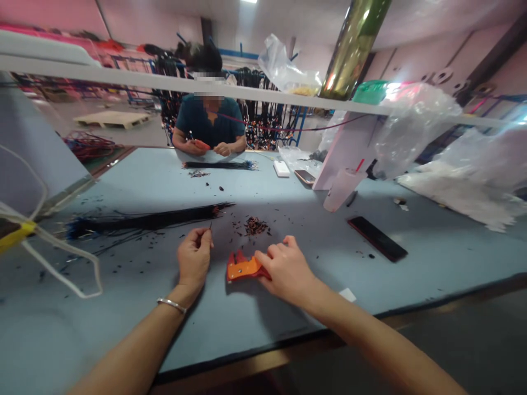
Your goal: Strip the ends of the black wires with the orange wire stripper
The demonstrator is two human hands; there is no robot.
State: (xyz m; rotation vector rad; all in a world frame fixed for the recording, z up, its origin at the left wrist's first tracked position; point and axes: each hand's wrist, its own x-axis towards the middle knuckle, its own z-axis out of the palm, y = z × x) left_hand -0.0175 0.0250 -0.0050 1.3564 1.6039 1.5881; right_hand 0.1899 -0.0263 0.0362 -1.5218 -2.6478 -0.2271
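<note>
My left hand (194,257) pinches the end of a thin dark wire (211,225), most of which is hidden by the fingers. My right hand (288,270) is wrapped round the handles of an orange and red wire stripper (242,269), whose jaws face left, a little right of my left hand. Beyond my left hand lies a long bundle of black wires (152,218), with blue ends at the left and reddish ends at the right. A small pile of dark and reddish scraps (256,225) sits past the tool.
Across the table (263,340) sits a person (209,123) holding a red tool by another wire bundle (220,165). A black phone (377,238) and a cup (342,188) are at the right. White cord (61,241) hangs at the left; a shelf bar (263,94) crosses above.
</note>
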